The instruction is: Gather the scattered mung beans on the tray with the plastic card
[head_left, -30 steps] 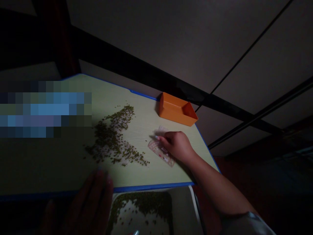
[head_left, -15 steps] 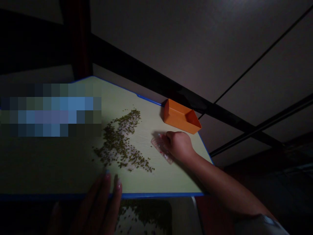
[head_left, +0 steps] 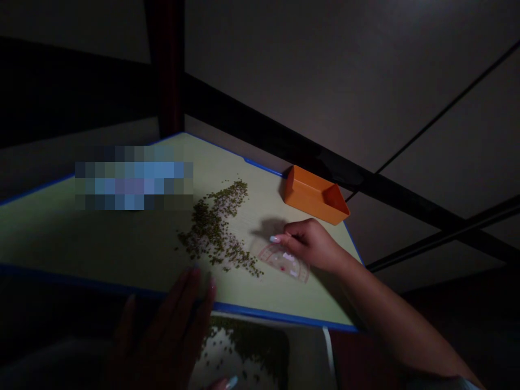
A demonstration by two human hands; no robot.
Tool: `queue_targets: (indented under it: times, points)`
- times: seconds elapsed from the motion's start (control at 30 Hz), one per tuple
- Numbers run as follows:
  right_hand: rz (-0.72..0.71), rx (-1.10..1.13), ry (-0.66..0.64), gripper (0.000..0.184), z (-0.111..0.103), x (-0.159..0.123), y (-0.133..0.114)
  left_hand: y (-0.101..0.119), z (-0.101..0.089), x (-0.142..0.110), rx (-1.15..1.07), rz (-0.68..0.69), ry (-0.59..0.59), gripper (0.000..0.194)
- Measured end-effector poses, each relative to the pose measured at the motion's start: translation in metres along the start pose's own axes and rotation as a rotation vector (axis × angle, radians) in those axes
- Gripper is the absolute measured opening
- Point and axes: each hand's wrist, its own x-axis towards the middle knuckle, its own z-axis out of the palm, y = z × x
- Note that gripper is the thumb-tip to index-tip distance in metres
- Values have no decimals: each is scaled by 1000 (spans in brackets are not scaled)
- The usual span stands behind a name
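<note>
My right hand (head_left: 314, 244) pinches the curved side of a clear protractor (head_left: 280, 260) with red markings, its fingers curled in and the thumb extended. The protractor is held over the pale tabletop (head_left: 146, 244), just right of a spread of small green beans (head_left: 219, 233). At the table's near edge, my left hand (head_left: 174, 319) lies in shadow with fingers stretched and apart, holding nothing. Its fingertips reach over the blue rim, close to the lower edge of the beans. Below it, a container (head_left: 284, 352) under the table edge holds more green beans.
An orange open box (head_left: 317, 197) stands at the table's back right edge, near the wall panels (head_left: 345, 97). A blurred-out blue patch (head_left: 138, 179) covers something at the table's left. A dark red post (head_left: 164, 70) rises behind the table.
The view has shifted, so the table sits further right. My right hand has tilted the protractor, which now shows more fully. The left thumb has come into view over the container.
</note>
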Motion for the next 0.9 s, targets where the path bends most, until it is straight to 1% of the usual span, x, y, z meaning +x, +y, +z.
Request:
queue_targets:
  times: [0.07,0.17,0.23,0.3,0.33,0.37,0.43,0.47,0.53,0.63,0.73,0.83,0.9]
  points:
    - [-44,71,-16,49,4,-7,7,1,-2,0,7,-9,-35,92]
    - [-70,160,-59,49,13,-15,14,4,-5,2,30,-20,-91,99]
    - [-69,174,-83,48,16,-19,16,6,-6,4,70,-14,-113,104]
    - [-66,157,-83,45,17,-20,15,6,-7,6,140,49,-143,104]
    - [-66,139,-73,44,17,-20,15,7,-7,7,167,58,-138,104]
    - [-68,119,-63,43,17,-20,14,7,-6,8,190,63,-128,102]
    - [-59,70,-27,43,15,-20,12,8,-5,9,206,72,-123,91]
    - [-54,55,-8,43,14,-20,12,9,-5,10,209,63,-122,85]
    - [-47,53,18,45,13,-20,10,11,-4,10,207,35,-113,79]
    - [-49,72,5,44,13,-23,5,13,-2,11,208,6,-130,82]
    - [-39,32,-9,42,17,-24,-2,15,-1,12,206,-14,-134,87]
    - [6,-51,0,42,22,-22,-10,17,-1,12,189,-32,-130,84]
    - [63,-114,25,41,25,-21,-13,18,-1,12,174,-55,-140,81]
